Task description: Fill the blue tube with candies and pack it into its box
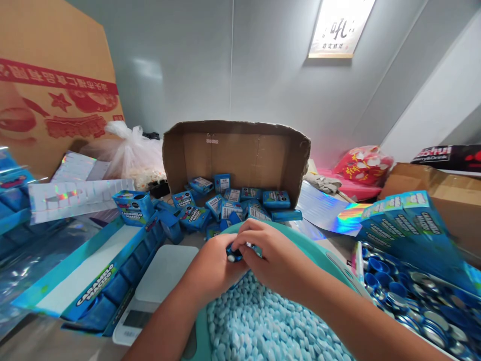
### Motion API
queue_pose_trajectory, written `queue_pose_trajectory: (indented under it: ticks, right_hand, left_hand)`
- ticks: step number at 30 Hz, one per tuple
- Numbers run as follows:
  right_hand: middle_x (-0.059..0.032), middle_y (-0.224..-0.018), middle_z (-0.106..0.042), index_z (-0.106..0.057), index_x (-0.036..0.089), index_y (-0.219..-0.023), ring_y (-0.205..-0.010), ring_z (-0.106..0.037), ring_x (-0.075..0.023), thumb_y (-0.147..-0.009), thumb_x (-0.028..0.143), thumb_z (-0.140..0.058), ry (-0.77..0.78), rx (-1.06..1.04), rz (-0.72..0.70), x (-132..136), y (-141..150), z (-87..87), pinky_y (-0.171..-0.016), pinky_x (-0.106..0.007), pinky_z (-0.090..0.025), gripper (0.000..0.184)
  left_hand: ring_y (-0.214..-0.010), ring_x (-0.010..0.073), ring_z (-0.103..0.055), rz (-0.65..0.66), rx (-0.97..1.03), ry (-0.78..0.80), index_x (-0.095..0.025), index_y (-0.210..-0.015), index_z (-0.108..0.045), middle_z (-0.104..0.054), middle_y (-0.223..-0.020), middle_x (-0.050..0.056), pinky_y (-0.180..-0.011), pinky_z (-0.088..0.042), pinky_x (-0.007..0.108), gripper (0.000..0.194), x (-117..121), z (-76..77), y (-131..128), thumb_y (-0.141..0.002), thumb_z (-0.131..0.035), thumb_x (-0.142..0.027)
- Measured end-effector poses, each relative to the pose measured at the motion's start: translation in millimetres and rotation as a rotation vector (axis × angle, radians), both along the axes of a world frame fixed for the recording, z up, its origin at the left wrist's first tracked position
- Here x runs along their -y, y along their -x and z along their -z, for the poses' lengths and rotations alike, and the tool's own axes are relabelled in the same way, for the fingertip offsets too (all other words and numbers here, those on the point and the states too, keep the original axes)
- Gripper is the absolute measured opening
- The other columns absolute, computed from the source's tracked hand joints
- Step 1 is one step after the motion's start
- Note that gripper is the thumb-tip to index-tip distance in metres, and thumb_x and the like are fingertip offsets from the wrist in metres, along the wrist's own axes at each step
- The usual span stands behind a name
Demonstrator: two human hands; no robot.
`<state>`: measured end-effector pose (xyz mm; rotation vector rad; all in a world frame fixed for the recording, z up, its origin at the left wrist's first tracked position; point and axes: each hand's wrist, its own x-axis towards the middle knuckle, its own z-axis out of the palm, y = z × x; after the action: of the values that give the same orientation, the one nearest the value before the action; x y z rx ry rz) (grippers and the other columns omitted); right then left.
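Holding a small, mostly hidden dark-blue piece (233, 252) between them, the left hand (220, 263) and right hand (267, 246) share a closed grip above a teal basin (304, 239) of pale blue pellets (259, 321)

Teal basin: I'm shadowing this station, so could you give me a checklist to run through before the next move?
1. Pale-blue candies in the teal basin: ok, plentiful.
2. Left hand and right hand over the basin: ok.
3. Small blue item held between them: ok, though partly hidden.
4. Scale reading: cannot tell, no digits legible.
5. Round blue-and-silver pieces at right: ok, many.
6. CARAMELO boxes lined up: not ok, jumbled by the cardboard carton.
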<state>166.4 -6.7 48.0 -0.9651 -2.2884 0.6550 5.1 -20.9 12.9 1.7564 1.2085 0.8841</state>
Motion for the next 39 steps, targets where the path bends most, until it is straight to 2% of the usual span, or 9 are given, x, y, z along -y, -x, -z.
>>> queue_pose_trajectory:
  ticks: [4, 9, 16, 23, 27, 33, 39]
  right_hand:
    - [-0.0027, -0.092, -0.061, -0.071, 0.018, -0.085, -0.085, -0.056, -0.0166, -0.084, -0.002, -0.054, -0.008, -0.001, 0.06, -1.4, -0.1, -1.6, -0.075, -0.031, -0.044, 0.026]
    - [0.0004, -0.09, -0.062, -0.071, 0.023, -0.084, -0.087, -0.056, -0.0165, -0.085, 0.007, -0.062, 0.039, -0.041, 0.035, 3.4, 3.7, -3.1, -0.08, -0.033, -0.042, 0.018]
    - [-0.0016, -0.102, -0.057, -0.07, 0.025, -0.091, -0.085, -0.053, -0.0171, -0.08, 0.012, -0.066, 0.101, -0.062, 0.068, 2.3, 5.2, 3.6, -0.069, -0.031, -0.043, 0.018]
    - [-0.0006, -0.103, -0.056, -0.067, 0.026, -0.088, -0.084, -0.051, -0.017, -0.081, 0.013, -0.065, 0.093, -0.029, 0.091, 5.3, 4.5, 2.5, -0.073, -0.032, -0.045, 0.015]
    - [-0.0019, -0.104, -0.056, -0.067, 0.025, -0.09, -0.085, -0.052, -0.0175, -0.078, 0.01, -0.065, 0.045, -0.016, 0.09, 6.2, 5.2, 1.9, -0.071, -0.031, -0.044, 0.019]
    - [-0.0021, -0.104, -0.057, -0.068, 0.025, -0.093, -0.087, -0.053, -0.0183, -0.075, 0.009, -0.066, -0.042, 0.023, 0.108, 7.3, 6.8, 0.4, -0.082, -0.037, -0.042, 0.023]
    - [-0.0014, -0.101, -0.059, -0.068, 0.024, -0.093, -0.088, -0.055, -0.0183, -0.076, 0.006, -0.062, -0.14, 0.072, 0.164, -0.5, 0.7, 1.4, -0.085, -0.039, -0.036, 0.026]
  left_hand:
    - [-0.095, 0.0213, -0.063, 0.016, 0.017, -0.011, -0.017, -0.103, -0.07, -0.07, -0.096, 0.0, -0.072, -0.044, 0.021, 0.026, -0.9, 0.3, 0.0, -0.079, -0.06, -0.02]
    - [-0.09, 0.0217, -0.063, 0.021, 0.001, -0.002, -0.014, -0.102, -0.069, -0.069, -0.087, 0.001, -0.066, -0.044, 0.021, 0.025, -0.4, 0.1, 0.1, -0.083, -0.054, -0.021]
    - [-0.089, 0.0222, -0.062, 0.021, -0.035, -0.019, -0.014, -0.108, -0.068, -0.069, -0.09, 0.001, -0.067, -0.045, 0.022, 0.028, 0.0, 0.4, 1.4, -0.085, -0.054, -0.022]
    - [-0.089, 0.0244, -0.062, -0.017, -0.07, -0.005, -0.011, -0.098, -0.068, -0.068, -0.082, 0.003, -0.072, -0.047, 0.025, 0.024, 0.1, 1.2, 0.4, -0.082, -0.056, -0.026]
    - [-0.089, 0.0242, -0.063, -0.009, -0.086, -0.002, -0.012, -0.093, -0.067, -0.067, -0.081, 0.003, -0.073, -0.047, 0.025, 0.021, -0.1, 1.2, 0.6, -0.084, -0.057, -0.029]
    - [-0.089, 0.0215, -0.063, 0.032, -0.089, -0.033, -0.017, -0.106, -0.068, -0.07, -0.095, 0.0, -0.07, -0.046, 0.023, 0.025, -2.3, 3.0, 0.6, -0.085, -0.057, -0.023]
    - [-0.089, 0.0203, -0.064, -0.011, -0.067, -0.009, -0.017, -0.105, -0.069, -0.072, -0.095, -0.002, -0.065, -0.044, 0.021, 0.026, -2.3, 2.7, -0.8, -0.081, -0.058, -0.019]
